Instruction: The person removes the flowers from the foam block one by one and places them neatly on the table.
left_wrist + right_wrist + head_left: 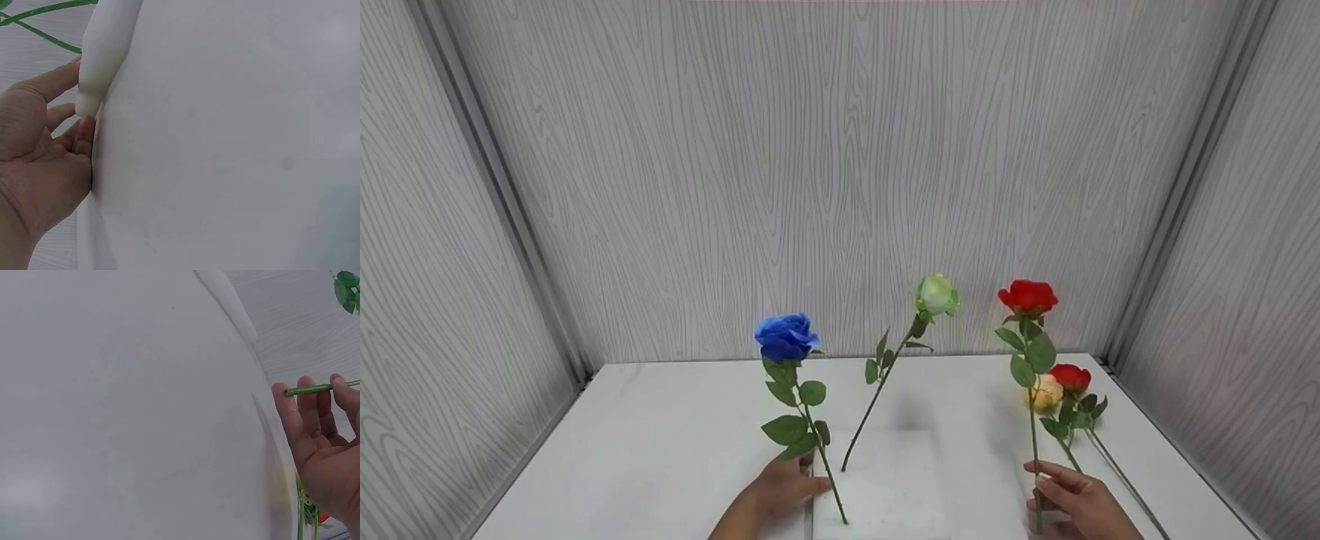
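A red rose (1027, 298) stands upright in my right hand (1076, 499), which pinches its green stem (308, 389) between thumb and fingers near the cut end. My left hand (784, 484) grips the left edge of a white block (885, 487), thumb at the top edge. In the left wrist view, the fingers of that hand (48, 135) reach behind a rounded white part. From the block's top rise a blue rose (786, 337), leaning left toward the left hand, and a pale green rose (937, 295), leaning right. The lower ends of both stems meet the block.
On the right of the white table (660, 450), beside the right hand, lie another red rose (1069, 376) and a peach rose (1045, 394), their stems pointing toward the front. Grey wood-grain panels (840, 187) enclose the back and both sides.
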{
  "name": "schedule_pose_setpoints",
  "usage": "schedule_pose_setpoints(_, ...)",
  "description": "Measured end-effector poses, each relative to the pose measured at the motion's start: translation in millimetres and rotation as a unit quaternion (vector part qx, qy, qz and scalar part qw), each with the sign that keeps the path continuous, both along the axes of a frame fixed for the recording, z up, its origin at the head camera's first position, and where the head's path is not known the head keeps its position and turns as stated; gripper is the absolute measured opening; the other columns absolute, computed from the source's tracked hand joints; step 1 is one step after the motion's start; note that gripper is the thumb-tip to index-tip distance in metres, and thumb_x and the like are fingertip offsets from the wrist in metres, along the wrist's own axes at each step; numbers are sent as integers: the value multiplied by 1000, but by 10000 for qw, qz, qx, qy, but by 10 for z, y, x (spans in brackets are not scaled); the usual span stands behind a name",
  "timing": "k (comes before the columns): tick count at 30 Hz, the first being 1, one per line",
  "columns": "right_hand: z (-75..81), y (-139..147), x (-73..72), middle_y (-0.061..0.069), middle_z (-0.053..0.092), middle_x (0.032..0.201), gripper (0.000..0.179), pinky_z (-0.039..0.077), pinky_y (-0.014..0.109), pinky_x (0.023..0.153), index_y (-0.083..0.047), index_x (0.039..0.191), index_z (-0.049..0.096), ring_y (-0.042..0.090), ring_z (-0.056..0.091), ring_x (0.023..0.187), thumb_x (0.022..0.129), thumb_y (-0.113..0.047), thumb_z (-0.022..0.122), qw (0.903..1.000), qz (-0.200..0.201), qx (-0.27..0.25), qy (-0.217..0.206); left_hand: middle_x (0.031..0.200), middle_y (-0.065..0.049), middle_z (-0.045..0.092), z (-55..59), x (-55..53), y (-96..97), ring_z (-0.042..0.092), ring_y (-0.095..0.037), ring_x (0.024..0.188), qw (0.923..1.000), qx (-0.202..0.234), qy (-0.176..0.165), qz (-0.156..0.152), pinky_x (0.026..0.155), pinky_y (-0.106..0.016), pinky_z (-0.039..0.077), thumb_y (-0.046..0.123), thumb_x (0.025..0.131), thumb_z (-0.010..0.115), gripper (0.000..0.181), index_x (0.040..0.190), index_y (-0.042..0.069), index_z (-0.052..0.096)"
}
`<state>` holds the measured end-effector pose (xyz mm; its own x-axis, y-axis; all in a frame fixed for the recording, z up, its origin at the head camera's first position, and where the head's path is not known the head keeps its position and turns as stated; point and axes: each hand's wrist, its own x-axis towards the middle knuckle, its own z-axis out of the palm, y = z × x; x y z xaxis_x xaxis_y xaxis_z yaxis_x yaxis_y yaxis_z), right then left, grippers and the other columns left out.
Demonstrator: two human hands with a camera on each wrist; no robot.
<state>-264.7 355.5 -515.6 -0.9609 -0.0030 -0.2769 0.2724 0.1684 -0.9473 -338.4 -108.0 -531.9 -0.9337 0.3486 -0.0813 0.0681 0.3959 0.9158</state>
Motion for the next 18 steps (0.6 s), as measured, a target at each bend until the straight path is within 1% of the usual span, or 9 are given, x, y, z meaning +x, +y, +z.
schedule_pose_setpoints(3,4,77,27,1,72,95,45,62,38,73,-11,139,59,17,73,90,99,-32,64,10000,-40,33,-85,150,-25,48,5,5,1,35,-44,147,9999,-82,138,-35,120,-64,28,26,85,81,79,150,3,41)
schedule_pose_setpoints(8,29,213,49,2,73,94,46,62,38,73,-11,139,59,17,73,88,99,-32,64,9997,-77,191,-140,146,-25,51,26,11,-7,39,-42,145,9996,-172,208,-39,118,-64,30,27,85,80,77,148,3,43)
schedule_pose_setpoints(11,52,288,48,2,73,93,46,62,37,73,-11,140,59,16,72,87,99,-32,64,9992,-128,330,-199,147,-26,51,36,10,-5,38,-44,145,9998,-158,106,-15,118,-65,30,27,86,80,78,149,4,42)
schedule_pose_setpoints(13,64,323,43,2,72,93,46,62,37,73,-11,138,60,16,71,86,98,-33,65,9979,-296,509,-264,148,-26,50,39,5,-1,38,-45,146,9999,-153,8,27,118,-65,30,27,85,81,80,151,5,40)
schedule_pose_setpoints(15,72,357,42,1,71,96,46,61,36,73,-10,138,61,15,69,86,99,-34,64,9955,-350,830,-284,151,-26,47,44,3,7,34,-46,147,9997,-142,-159,90,119,-66,27,27,85,81,82,152,5,39)
schedule_pose_setpoints(18,80,397,43,1,69,93,45,57,33,69,-10,135,64,14,64,83,98,-36,65,9904,-458,1264,-310,155,-25,42,52,0,22,29,-48,149,9990,-133,-388,199,121,-66,23,29,84,82,85,153,5,38)
